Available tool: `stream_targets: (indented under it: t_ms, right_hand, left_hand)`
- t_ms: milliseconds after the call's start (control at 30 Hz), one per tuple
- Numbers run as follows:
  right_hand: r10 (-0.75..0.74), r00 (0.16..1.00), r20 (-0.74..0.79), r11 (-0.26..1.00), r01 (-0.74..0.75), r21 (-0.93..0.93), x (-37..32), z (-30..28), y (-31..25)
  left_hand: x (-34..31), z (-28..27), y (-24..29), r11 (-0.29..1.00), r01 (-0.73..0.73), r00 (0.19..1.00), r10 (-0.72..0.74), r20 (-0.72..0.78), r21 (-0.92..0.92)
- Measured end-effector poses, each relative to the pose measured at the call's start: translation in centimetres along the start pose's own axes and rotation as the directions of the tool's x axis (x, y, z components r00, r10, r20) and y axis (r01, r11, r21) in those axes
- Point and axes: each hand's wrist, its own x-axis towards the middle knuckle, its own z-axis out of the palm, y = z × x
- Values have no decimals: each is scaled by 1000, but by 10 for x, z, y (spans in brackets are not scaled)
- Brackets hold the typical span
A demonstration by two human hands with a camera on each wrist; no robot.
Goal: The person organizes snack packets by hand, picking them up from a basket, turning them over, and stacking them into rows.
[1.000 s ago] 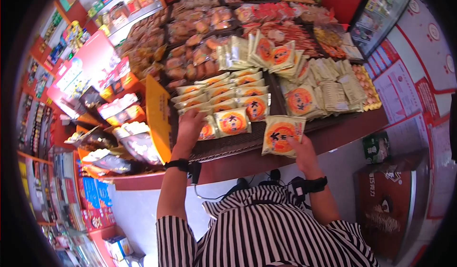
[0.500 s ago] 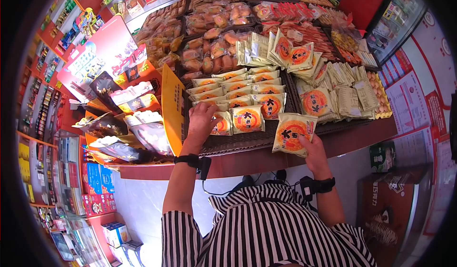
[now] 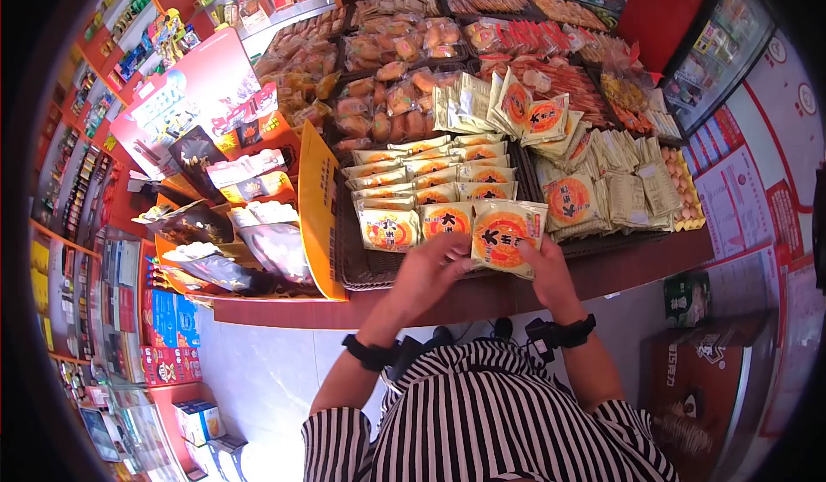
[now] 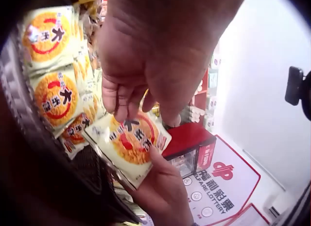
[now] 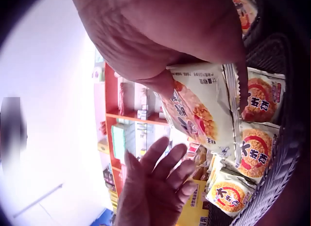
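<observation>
packet (image 3: 501, 239) at wicker tray's (image 3: 363, 269) edge; red counter (image 3: 624, 261), shop shelves (image 3: 69, 172)

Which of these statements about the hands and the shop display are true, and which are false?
1. The right hand holds a yellow packet with an orange circle. True.
2. The left hand grips a bottle. False: its fingers are open next to the packet and hold nothing.
3. More packets lie in rows in a dark woven tray. True.
4. The person wears a plain red shirt. False: it is striped black and white.
5. The held packet is torn open and empty. False: it looks sealed and full.
</observation>
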Motion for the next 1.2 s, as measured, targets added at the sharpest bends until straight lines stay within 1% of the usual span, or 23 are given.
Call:
stream_targets:
  t_ms: [100, 133, 200, 233, 267, 300, 333, 400, 433, 467, 533, 600, 633, 700, 833, 900, 933, 1000, 1033, 1100, 1133, 1167, 1200]
  right_hand:
    - [-100, 993, 64, 958, 114, -262, 4, 18, 1]
    - [-92, 991, 99, 870, 128, -476, 3, 25, -3]
    - [-291, 913, 287, 590, 407, -697, 2, 36, 3]
    - [-293, 911, 291, 587, 411, -697, -2, 42, 5]
    - [-331, 879, 344, 466, 469, -750, -9, 48, 5]
    - [-362, 842, 400, 335, 518, -787, -13, 53, 2]
    - [-363, 840, 403, 334, 521, -786, -15, 56, -2]
    - [-319, 804, 502, 215, 577, -788, -21, 57, -7]
    - [-317, 807, 498, 213, 572, -792, -21, 53, -10]
    - [-360, 791, 495, 242, 592, -769, -18, 47, -17]
    - [-394, 775, 495, 267, 611, -745, -14, 34, -32]
    - [-435, 882, 179, 577, 426, -697, -13, 24, -48]
    - [-433, 882, 185, 575, 428, -697, -12, 19, -52]
    - [-273, 959, 80, 882, 283, -377, -10, 11, -56]
    - [-98, 976, 197, 938, 156, -309, -13, 11, -52]
    - [-236, 946, 223, 863, 309, -400, -11, 16, -37]
    - [-237, 946, 222, 863, 310, -399, -12, 19, -37]
    - [-342, 911, 232, 688, 411, -598, -15, 27, -39]
    - [-343, 910, 232, 687, 412, -598, -14, 30, -37]
    - [-238, 941, 239, 903, 305, -302, -12, 33, -34]
    - [-241, 941, 236, 901, 307, -306, -12, 31, -36]
    - [-96, 981, 170, 979, 124, -162, -11, 26, -39]
    - [60, 990, 125, 998, -60, -2, -10, 21, -40]
  left_hand:
    - [0, 20, 2, 997, -9, 999, 11, 31, -78]
    - [0, 25, -2, 983, -38, 999, 42, 19, -177]
    - [0, 32, -1, 959, -73, 997, 77, 2, -274]
    - [0, 34, 1, 941, -107, 994, 96, -48, -322]
    - [-1, 36, 2, 919, -141, 989, 111, -100, -367]
    - [0, 42, -14, 936, -193, 965, 126, -229, -296]
    - [2, 41, -21, 935, -196, 964, 129, -232, -294]
    - [-1, 33, -31, 911, -45, 972, -55, -229, -411]
    - [-3, 27, -28, 878, 46, 960, -170, -221, -477]
    - [-4, 22, -25, 874, 46, 961, -170, -217, -483]
    - [-7, 11, -19, 664, 37, 953, -248, -174, -747]
    - [-11, 4, -7, 640, 8, 960, -220, -173, -768]
    - [-12, 2, -1, 630, -26, 965, -186, -183, -776]
    - [-14, 1, 4, 632, -51, 976, -132, -172, -773]
    - [-12, 7, 12, 660, -60, 984, -85, -154, -748]
    - [-9, 13, 7, 724, -136, 971, -40, -238, -677]
    - [-8, 15, 8, 724, -136, 971, -39, -237, -676]
    - [-5, 18, 16, 803, -165, 940, -48, -338, -573]
    - [-6, 19, 26, 803, -166, 940, -47, -338, -573]
    - [-11, 21, 48, 939, -274, 902, 175, -395, -209]
    - [-9, 19, 49, 937, -277, 902, 178, -392, -212]
    - [-5, 16, 49, 878, -478, 818, 457, -349, 27]
    - [-3, 14, 50, 721, -648, 680, 693, -240, 246]
